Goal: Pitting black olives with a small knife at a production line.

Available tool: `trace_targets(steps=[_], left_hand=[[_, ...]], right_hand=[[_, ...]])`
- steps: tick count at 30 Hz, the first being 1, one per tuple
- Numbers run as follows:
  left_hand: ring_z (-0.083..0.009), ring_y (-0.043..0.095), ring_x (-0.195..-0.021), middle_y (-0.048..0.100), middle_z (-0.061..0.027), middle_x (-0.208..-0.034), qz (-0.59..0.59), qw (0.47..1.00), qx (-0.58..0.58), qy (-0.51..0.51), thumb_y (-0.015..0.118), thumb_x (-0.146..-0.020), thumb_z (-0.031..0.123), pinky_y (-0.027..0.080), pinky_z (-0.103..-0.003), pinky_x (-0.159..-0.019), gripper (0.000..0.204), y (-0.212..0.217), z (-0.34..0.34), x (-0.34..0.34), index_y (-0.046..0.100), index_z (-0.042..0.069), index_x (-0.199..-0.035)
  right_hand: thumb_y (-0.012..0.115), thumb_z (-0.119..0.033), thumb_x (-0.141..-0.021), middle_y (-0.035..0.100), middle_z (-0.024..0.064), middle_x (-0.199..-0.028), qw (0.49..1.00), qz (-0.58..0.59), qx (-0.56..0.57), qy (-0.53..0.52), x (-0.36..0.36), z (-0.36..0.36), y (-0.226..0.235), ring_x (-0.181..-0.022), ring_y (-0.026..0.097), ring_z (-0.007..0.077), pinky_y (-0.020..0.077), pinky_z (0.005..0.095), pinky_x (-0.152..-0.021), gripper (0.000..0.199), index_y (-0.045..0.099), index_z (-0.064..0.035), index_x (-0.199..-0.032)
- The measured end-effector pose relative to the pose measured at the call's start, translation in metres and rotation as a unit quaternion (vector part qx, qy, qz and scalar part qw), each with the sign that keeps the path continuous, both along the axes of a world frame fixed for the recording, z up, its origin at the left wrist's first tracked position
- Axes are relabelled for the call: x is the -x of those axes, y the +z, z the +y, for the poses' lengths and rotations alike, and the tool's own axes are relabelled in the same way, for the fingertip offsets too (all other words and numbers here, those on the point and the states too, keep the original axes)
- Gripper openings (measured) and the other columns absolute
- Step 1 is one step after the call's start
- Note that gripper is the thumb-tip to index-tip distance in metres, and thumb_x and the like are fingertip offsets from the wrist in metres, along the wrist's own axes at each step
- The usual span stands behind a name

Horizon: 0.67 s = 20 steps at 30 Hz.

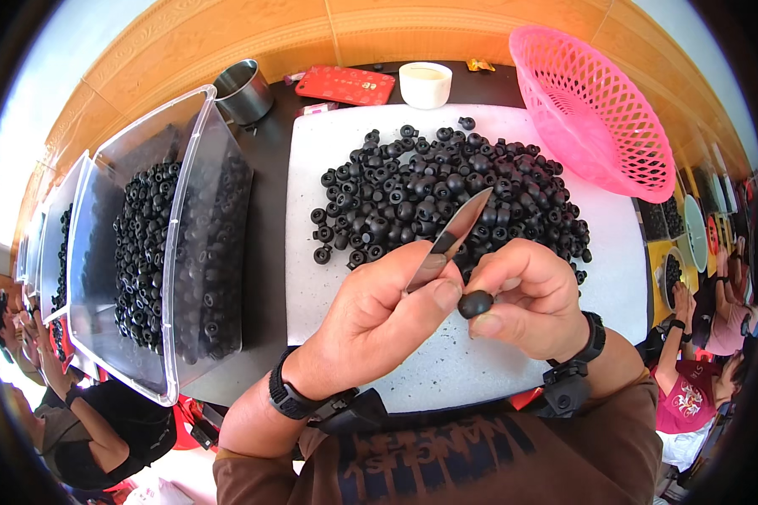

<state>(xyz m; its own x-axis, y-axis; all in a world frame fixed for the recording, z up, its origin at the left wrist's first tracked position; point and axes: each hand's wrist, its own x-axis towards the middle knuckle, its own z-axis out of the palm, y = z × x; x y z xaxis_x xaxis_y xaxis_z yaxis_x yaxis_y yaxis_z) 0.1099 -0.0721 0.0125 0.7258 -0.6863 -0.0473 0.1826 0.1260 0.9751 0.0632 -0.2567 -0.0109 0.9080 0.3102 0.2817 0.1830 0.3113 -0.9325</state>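
Observation:
My left hand (387,307) is closed round a knife (463,223), its blade pointing up and to the right over the board. Between the thumb and fingers of my right hand (531,295) is a small round black rubber-like part (476,304). My left thumb lies right beside that part. Just beyond both hands, a large heap of similar black parts (446,185), many with a hole or a small stub, covers the middle of a white board (345,311). Dark specks lie on the board near my wrists.
Left of the board stands a clear plastic bin (177,252) holding many black parts. A metal mug (244,91), a red phone-like object (345,85) and a white cup (425,85) line the back. A pink basket (598,114) rests at the back right. People sit on both sides.

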Motion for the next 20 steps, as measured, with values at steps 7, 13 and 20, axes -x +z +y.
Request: trace_targets(steps=[7, 13, 20], left_hand=[[-0.0020, 0.037, -0.059, 0.044, 0.0042, -0.068, -0.052, 0.998, 0.035, -0.008, 0.048, -0.091, 0.016, 0.031, -0.019, -0.052, 0.013, -0.007, 0.004, -0.004, 0.051, 0.003, -0.089], [-0.0042, 0.029, -0.042, 0.036, 0.0040, -0.054, 0.146, 0.984, 0.099, 0.024, 0.042, -0.094, 0.022, 0.023, -0.020, -0.039, 0.020, -0.019, -0.007, -0.010, 0.046, 0.007, -0.081], [-0.0119, 0.054, -0.087, 0.054, -0.0081, -0.099, -0.081, 0.983, 0.158, 0.043, 0.058, -0.086, 0.019, 0.045, -0.023, -0.077, 0.037, -0.060, 0.002, -0.021, 0.044, 0.008, -0.119]], right_hand=[[0.061, -0.001, -0.082, 0.059, 0.0033, -0.085, 0.999, 0.016, -0.006, -0.037, -0.001, 0.010, 0.000, -0.071, 0.052, 0.0035, 0.0418, 0.0190, -0.063, 0.021, 0.050, -0.0004, -0.100], [0.061, -0.007, -0.083, 0.059, 0.0019, -0.079, 0.984, 0.110, -0.021, -0.137, -0.006, 0.019, 0.009, -0.061, 0.051, 0.0043, 0.0420, 0.0170, -0.052, 0.018, 0.052, -0.0019, -0.098], [0.060, -0.009, -0.082, 0.058, 0.0030, -0.075, 0.989, 0.121, 0.081, 0.012, -0.026, 0.088, 0.085, -0.061, 0.050, 0.0029, 0.0379, 0.0173, -0.050, 0.020, 0.051, -0.0009, -0.099]])
